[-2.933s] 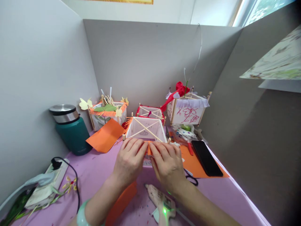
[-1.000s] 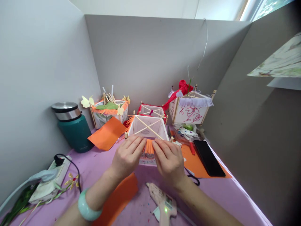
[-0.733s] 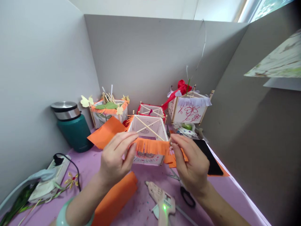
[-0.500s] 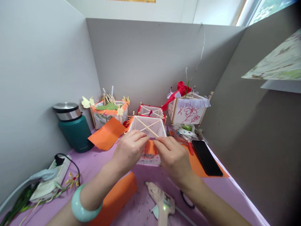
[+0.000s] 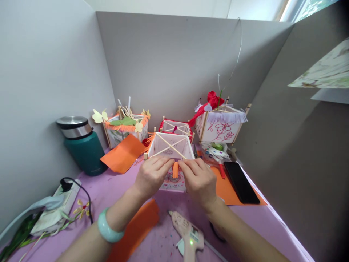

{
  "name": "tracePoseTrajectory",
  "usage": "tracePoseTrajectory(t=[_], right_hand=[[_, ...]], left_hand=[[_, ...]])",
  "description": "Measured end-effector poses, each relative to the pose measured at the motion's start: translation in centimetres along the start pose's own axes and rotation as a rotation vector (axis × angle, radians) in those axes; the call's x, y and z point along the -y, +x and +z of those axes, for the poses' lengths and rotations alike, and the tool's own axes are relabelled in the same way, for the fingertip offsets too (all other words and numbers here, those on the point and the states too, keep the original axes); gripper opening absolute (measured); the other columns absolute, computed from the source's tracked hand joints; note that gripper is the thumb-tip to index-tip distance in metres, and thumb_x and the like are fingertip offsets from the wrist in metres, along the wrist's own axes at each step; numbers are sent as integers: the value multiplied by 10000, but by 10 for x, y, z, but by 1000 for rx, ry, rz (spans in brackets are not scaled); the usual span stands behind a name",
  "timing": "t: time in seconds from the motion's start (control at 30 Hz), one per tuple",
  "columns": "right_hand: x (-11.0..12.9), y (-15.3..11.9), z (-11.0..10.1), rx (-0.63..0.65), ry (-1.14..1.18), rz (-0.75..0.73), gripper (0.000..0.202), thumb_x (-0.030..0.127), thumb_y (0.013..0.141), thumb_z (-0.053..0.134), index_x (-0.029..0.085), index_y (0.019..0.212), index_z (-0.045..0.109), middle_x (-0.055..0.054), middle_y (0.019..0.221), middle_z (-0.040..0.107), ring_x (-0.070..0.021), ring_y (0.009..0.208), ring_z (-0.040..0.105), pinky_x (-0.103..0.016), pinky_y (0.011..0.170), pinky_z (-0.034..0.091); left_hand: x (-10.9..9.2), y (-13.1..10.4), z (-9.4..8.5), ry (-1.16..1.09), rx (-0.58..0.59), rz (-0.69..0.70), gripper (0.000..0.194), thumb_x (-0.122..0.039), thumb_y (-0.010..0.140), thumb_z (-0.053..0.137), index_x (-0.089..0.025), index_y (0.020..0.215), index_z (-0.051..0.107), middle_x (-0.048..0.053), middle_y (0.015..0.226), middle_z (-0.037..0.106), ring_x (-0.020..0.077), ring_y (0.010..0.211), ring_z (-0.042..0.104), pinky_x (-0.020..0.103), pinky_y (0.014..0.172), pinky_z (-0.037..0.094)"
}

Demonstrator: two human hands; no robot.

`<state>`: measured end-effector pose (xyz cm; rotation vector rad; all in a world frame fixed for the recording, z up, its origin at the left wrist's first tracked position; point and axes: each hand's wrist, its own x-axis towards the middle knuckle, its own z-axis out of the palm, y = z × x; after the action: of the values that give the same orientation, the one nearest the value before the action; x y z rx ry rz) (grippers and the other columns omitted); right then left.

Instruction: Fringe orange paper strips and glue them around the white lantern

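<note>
A white paper lantern [image 5: 174, 185] with a wooden-stick frame and crossed sticks over its open top stands in front of me. My left hand [image 5: 153, 173] and my right hand [image 5: 199, 179] are both closed at its near top edge. Between their fingertips shows a short orange fringed paper strip [image 5: 175, 170], hanging over the lantern's front wall; most of it is hidden by the fingers. Orange fringe also lines the lantern's left side. Below the hands lies a glue gun [image 5: 185, 229] with a green light lit.
Behind stand a red-trimmed lantern [image 5: 177, 127], an orange-fringed one [image 5: 121, 128] holding sticks, and a flowered lantern [image 5: 222, 127]. A teal bottle [image 5: 84, 149] and a power strip [image 5: 56, 213] are left, a phone [image 5: 241, 182] right. Orange paper [image 5: 136, 229] lies near my left forearm.
The visible part of the orange strip has narrowed as my fingertips came closer together over it. My left forearm shifted slightly right. The camera view moved slightly.
</note>
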<state>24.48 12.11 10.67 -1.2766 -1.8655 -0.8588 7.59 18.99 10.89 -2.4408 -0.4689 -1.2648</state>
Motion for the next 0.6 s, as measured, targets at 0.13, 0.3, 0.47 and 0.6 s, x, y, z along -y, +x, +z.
tracePoseTrajectory(t=[0.13, 0.3, 0.47, 0.6], right_hand=[[3, -1, -9, 28, 54, 6, 238, 128, 902, 515, 106, 1077, 674, -109, 1011, 705, -229, 915, 580, -343, 798, 457], [5, 12, -43, -36, 226, 48, 257, 150, 891, 549, 108, 1126, 645, -128, 1081, 682, -229, 975, 603, -362, 869, 487], [7, 30, -46, -6, 220, 76, 215, 132, 912, 491, 153, 1017, 678, -84, 964, 688, -182, 868, 624, -288, 737, 494], [11, 32, -26, 208, 20, 3, 120, 163, 877, 572, 183, 880, 690, -38, 799, 660, -178, 745, 566, -285, 568, 390]], left_hand=[[-4, 0, -8, -26, 24, -5, 263, -89, 848, 529, -114, 1098, 606, 124, 1020, 709, 221, 945, 655, 376, 841, 537], [-8, 11, -41, -152, -52, -129, 314, -113, 847, 560, -134, 1159, 585, 122, 1104, 685, 215, 1044, 629, 374, 912, 521], [-2, 21, -49, -164, -18, -161, 197, -102, 873, 508, -154, 997, 652, 76, 956, 721, 174, 885, 671, 320, 804, 557], [2, 19, -40, 23, 120, -33, 186, -94, 869, 496, -133, 949, 659, 97, 915, 718, 199, 844, 666, 405, 838, 536]])
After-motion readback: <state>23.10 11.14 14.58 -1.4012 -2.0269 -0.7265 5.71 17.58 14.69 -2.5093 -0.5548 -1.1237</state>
